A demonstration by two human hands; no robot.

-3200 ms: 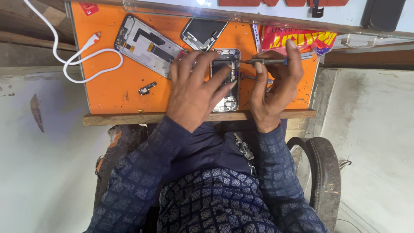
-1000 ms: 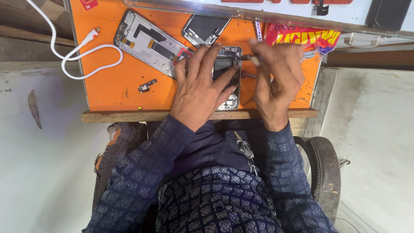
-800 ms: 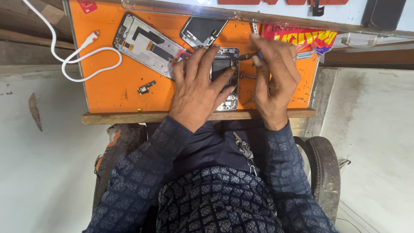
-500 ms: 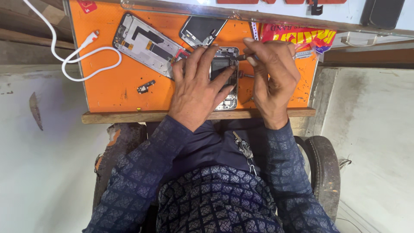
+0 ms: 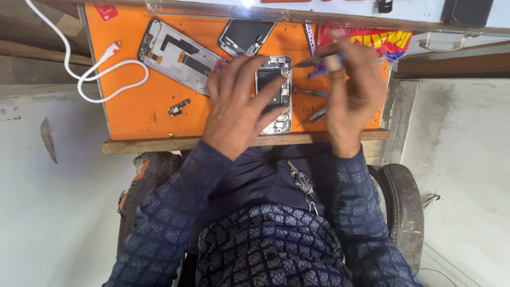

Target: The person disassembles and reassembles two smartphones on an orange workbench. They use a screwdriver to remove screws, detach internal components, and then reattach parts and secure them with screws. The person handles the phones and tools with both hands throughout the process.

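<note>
Two hands: left hand (image 5: 239, 103) fingers spread on opened phone (image 5: 274, 94), right hand (image 5: 353, 90) fingers pinching tweezers (image 5: 311, 62) near red-yellow packet (image 5: 383, 40).

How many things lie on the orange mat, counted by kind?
Opened phone bodies and frames: 3 (under left hand)
Slim metal tools: 3 (right hand holds one)
Small loose part: 1
White cable: 1
Total: 8
</note>
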